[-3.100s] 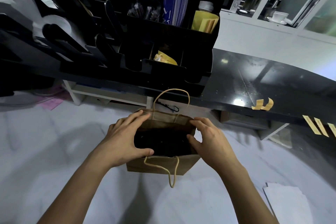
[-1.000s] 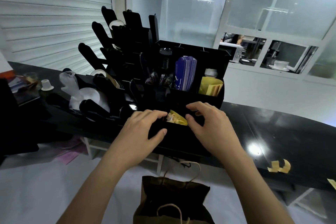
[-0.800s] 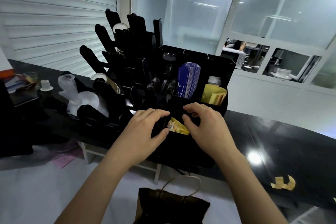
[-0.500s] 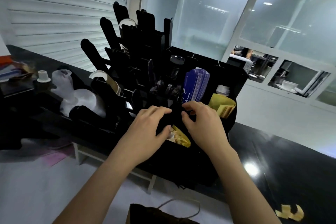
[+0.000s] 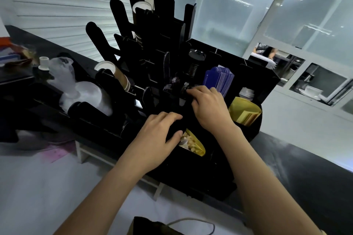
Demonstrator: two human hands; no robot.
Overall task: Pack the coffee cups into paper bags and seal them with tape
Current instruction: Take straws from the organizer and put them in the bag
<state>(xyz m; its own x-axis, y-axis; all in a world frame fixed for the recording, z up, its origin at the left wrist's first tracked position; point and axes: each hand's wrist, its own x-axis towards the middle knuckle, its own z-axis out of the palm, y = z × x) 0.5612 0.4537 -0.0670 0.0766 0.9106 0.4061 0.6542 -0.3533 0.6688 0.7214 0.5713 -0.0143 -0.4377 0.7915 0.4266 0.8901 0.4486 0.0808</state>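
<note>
Our left hand [image 5: 159, 137] rests on the dark front wall of the black organizer [image 5: 198, 168], fingers loosely bent over the edge and thumb tip beside the yellow packet [image 5: 193, 144] in the front compartment; we cannot tell whether it grips anything. Our right hand [image 5: 207, 108] reaches further in, toward twelve o'clock, with fingertips curled at the small wrapped items [image 5: 174, 85] in a middle compartment; whether they pinch one is hidden from us.

Just past the right hand, at one o'clock, stands a stack of blue sleeves [image 5: 218, 80], and at three o'clock of it a bundle of yellow paper [image 5: 245, 112] with a small white-capped bottle [image 5: 246, 92] behind. A black spring-topped dispenser [image 5: 194, 62] rises at twelve o'clock.

The paper cups [image 5: 116, 77] lie stacked in the slanted racks at ten o'clock of our hands, with another stack [image 5: 142, 8] higher up. A white plastic bag [image 5: 76, 89] sits at nine o'clock. The paper bag [image 5: 152, 228] stands at six o'clock, at the bottom edge of view, its cord handle [image 5: 193, 222] showing, well apart from both hands.
</note>
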